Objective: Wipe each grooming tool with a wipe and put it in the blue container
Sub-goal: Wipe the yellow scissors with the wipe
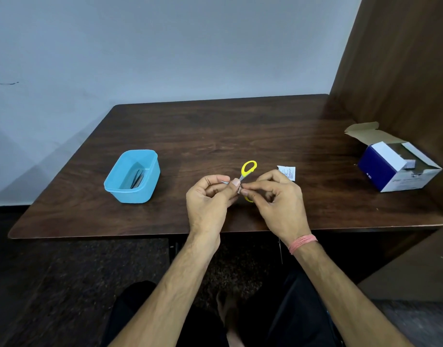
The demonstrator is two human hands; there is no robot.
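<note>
scissors (248, 170): small pair w/ yellow loops, held up between both hands above the worktop (240, 126); metal tip pokes out to the left past the left thumb, one loop rises up and away from the fingers, other loop mostly hidden under the right hand.
long axis: runs roughly left-low to right-high across the fingers, tip twd the left hand.
left hand (210, 196): fingers curled, thumb and forefinger clamped on the blade end.
right hand (278, 199): fingertips pinched together at the blade near the pivot; a bit of white there looks like the wipe, too small to be sure.
blue container (110, 182): well left of the left fingers, dark tools already inside; left hand is nearer.
judgement: wiping step; drop-off means a carry leftward.
wipe packet (288, 171): just beyond the right fingers.
open box (400, 169): far right.
</note>
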